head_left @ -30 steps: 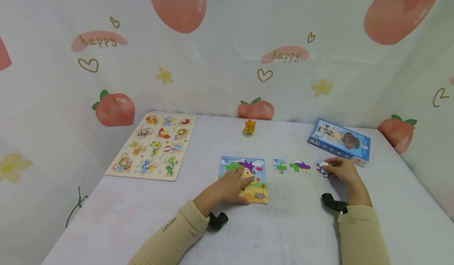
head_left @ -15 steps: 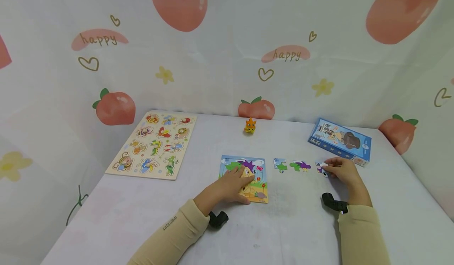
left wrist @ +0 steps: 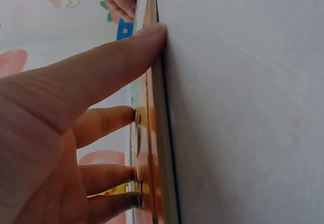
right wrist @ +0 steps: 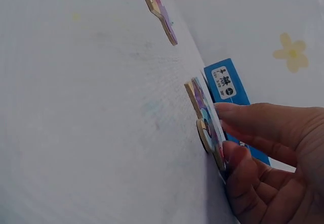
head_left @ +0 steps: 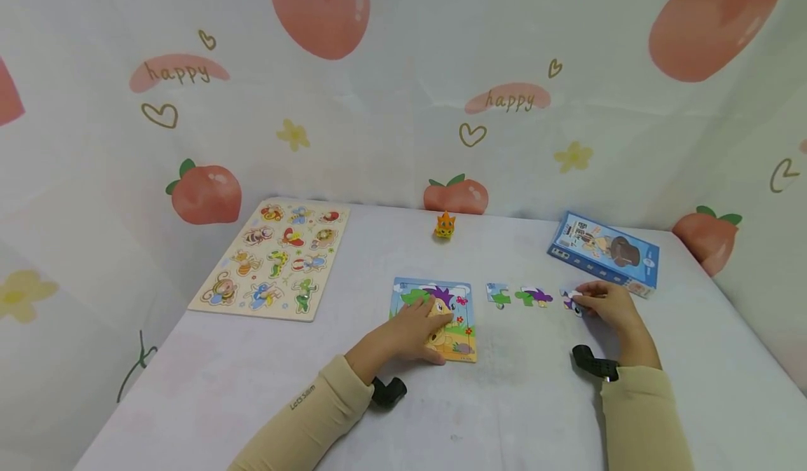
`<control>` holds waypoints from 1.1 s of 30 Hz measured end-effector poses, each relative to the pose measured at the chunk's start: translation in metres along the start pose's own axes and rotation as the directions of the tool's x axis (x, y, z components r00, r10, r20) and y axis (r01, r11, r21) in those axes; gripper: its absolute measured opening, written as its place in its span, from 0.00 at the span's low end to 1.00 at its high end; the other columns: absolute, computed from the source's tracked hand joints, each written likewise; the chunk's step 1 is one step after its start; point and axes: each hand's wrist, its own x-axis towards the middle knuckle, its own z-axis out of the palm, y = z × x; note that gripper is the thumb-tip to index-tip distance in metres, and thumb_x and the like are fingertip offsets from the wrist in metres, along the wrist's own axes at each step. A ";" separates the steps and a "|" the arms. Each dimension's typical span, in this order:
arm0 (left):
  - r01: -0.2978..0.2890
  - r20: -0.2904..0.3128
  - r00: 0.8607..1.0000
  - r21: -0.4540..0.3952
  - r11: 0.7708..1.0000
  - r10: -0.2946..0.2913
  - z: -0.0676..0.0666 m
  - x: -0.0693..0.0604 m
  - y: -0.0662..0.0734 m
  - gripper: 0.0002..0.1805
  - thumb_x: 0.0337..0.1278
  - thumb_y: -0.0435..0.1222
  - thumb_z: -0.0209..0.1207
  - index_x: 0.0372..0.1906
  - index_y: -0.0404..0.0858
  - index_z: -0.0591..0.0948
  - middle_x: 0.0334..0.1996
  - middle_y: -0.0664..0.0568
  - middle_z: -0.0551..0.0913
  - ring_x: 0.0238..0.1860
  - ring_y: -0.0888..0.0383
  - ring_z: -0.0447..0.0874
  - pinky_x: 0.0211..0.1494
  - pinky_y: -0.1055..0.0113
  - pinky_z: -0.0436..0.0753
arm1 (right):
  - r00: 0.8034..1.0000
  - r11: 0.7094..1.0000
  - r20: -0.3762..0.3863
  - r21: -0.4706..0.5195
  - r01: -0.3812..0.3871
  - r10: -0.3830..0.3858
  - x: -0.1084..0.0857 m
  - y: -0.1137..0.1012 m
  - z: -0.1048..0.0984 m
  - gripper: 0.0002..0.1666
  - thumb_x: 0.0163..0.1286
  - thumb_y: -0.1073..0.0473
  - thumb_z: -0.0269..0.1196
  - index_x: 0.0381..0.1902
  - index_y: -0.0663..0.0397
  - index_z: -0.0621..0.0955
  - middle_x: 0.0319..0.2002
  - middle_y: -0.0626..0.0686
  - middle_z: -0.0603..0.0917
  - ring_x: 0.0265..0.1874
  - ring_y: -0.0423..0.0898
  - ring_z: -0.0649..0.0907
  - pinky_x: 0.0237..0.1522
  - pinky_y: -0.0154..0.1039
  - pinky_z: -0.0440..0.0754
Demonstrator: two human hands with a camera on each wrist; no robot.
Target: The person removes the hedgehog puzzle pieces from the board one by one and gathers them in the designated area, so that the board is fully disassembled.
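In the head view my left hand (head_left: 412, 329) lies spread over a square jigsaw puzzle board (head_left: 463, 327) with a purple-haired cartoon animal. Its straight fingertips touch the picture in the left wrist view, and its thumb (left wrist: 147, 37) reaches the board's wooden edge (left wrist: 164, 133). Over to the right, my right hand (head_left: 608, 306) pinches a purple and white puzzle piece (right wrist: 205, 118) at its right edge, low at the tabletop. Between the hands lie a blue and green puzzle piece (head_left: 497, 294) and a green and purple puzzle piece (head_left: 534, 296), in a row. The left palm hides part of the board's picture.
A wooden peg board (head_left: 271, 261) with insect and animal shapes lies at the left. Farther back stands a small orange toy figure (head_left: 445, 226). A blue box (head_left: 605, 252) lies just behind my right hand. White cloth (head_left: 391, 106) with peach prints hangs behind the table.
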 end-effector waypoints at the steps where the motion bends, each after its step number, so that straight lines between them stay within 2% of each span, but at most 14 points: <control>1: 0.001 0.004 1.000 -0.012 1.000 -0.001 0.000 0.000 0.000 0.41 0.48 0.55 0.63 0.69 0.54 0.62 0.73 0.43 0.51 0.74 0.46 0.47 0.73 0.48 0.54 | 1.000 1.000 -0.004 -0.006 -0.001 0.001 0.000 0.000 0.000 0.26 0.66 0.56 0.59 0.53 0.72 0.72 0.30 0.48 0.77 0.26 0.39 0.74 0.27 0.28 0.77; 5: -0.004 -0.016 1.000 -0.024 1.000 0.004 -0.001 0.000 -0.003 0.39 0.50 0.55 0.62 0.68 0.52 0.64 0.74 0.43 0.50 0.74 0.45 0.47 0.73 0.47 0.54 | 1.000 0.999 -0.031 -0.033 -0.001 0.000 -0.002 -0.007 0.002 0.29 0.68 0.49 0.56 0.55 0.69 0.71 0.40 0.57 0.76 0.29 0.41 0.74 0.28 0.28 0.75; 10: -0.010 -0.088 0.996 -0.024 1.000 0.008 -0.004 0.004 -0.014 0.37 0.52 0.56 0.60 0.67 0.48 0.67 0.73 0.42 0.52 0.73 0.44 0.48 0.73 0.48 0.54 | 0.999 0.999 -0.036 -0.021 0.027 -0.027 -0.005 -0.023 0.005 0.32 0.68 0.45 0.54 0.58 0.67 0.71 0.47 0.60 0.73 0.36 0.44 0.73 0.33 0.29 0.73; 15: 0.005 -0.119 0.993 -0.115 0.993 -0.018 -0.011 0.005 -0.031 0.37 0.51 0.54 0.62 0.67 0.46 0.67 0.72 0.42 0.54 0.74 0.43 0.47 0.73 0.46 0.52 | 0.999 0.999 -0.006 -0.013 0.042 -0.043 -0.006 -0.038 0.010 0.34 0.67 0.42 0.55 0.58 0.65 0.72 0.50 0.62 0.74 0.41 0.49 0.74 0.35 0.32 0.74; 19: 0.038 -0.099 0.994 -0.183 0.982 -0.056 -0.016 0.004 -0.044 0.38 0.51 0.52 0.63 0.67 0.46 0.67 0.73 0.43 0.54 0.74 0.43 0.45 0.74 0.46 0.50 | 0.996 0.996 0.028 -0.012 0.089 -0.088 -0.007 -0.049 0.014 0.33 0.67 0.42 0.56 0.56 0.64 0.73 0.48 0.61 0.76 0.39 0.49 0.75 0.34 0.34 0.75; 25: 0.061 -0.063 0.995 -0.250 0.966 -0.079 -0.019 0.003 -0.061 0.42 0.47 0.52 0.65 0.68 0.47 0.65 0.73 0.46 0.52 0.74 0.45 0.45 0.73 0.46 0.53 | 0.982 0.986 0.098 -0.014 0.165 -0.163 -0.007 -0.066 0.024 0.31 0.65 0.43 0.59 0.54 0.64 0.75 0.44 0.60 0.79 0.39 0.50 0.77 0.35 0.35 0.77; 33: 0.061 -0.018 0.997 -0.260 0.964 -0.068 -0.021 0.001 -0.074 0.45 0.46 0.50 0.67 0.70 0.46 0.61 0.74 0.49 0.49 0.75 0.48 0.41 0.74 0.47 0.49 | 0.956 0.971 0.179 -0.015 0.239 -0.232 -0.005 -0.095 0.056 0.24 0.64 0.51 0.62 0.51 0.64 0.78 0.47 0.61 0.79 0.37 0.47 0.76 0.35 0.36 0.78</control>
